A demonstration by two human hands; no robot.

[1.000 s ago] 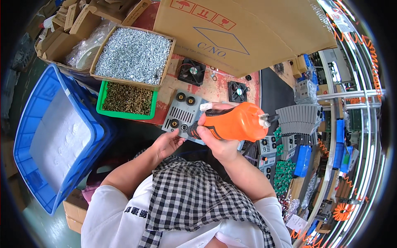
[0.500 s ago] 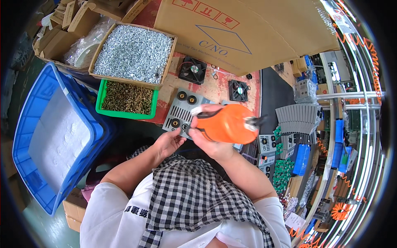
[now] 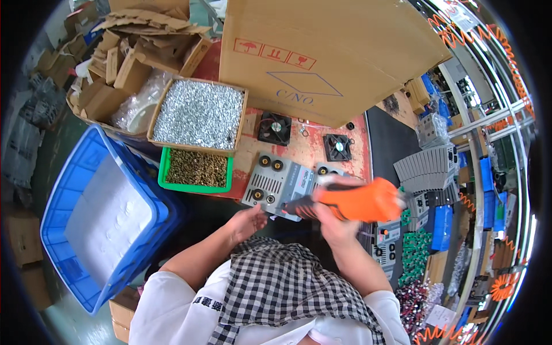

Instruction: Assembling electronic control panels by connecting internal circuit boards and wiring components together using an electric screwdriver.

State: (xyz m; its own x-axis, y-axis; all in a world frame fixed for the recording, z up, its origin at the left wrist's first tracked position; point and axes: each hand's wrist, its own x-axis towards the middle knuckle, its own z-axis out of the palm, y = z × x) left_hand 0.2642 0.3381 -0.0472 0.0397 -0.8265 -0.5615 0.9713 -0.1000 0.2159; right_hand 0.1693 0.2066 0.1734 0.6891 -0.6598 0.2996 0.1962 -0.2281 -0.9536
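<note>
An orange power screwdriver (image 3: 368,201) with a black front end is gripped in my right hand (image 3: 336,227); both are smeared by motion. Its tip reaches the lower right part of a grey metal panel (image 3: 265,187) with slots and black-and-brass round sockets. I cannot tell whether the tip touches a fastener. By the panel's near edge is my left hand (image 3: 247,223), its fingers curled and thumb drawn in. Whatever it pinches, if anything, is too small to make out. A second grey panel (image 3: 339,171) lies partly behind the screwdriver.
Left of the panels stand a carton of silvery screws (image 3: 198,112) and a green tray (image 3: 167,179) of brass-coloured small parts. Two black fans (image 3: 274,128) lie beyond, before a large cardboard box (image 3: 356,63). A blue crate (image 3: 63,230) is at the left, a dark conveyor belt (image 3: 394,135) at the right.
The screwdriver has swung from pointing at the left panel's sockets to that panel's lower right part. My left hand has come away from the lower socket to the near edge. The view has shifted.
</note>
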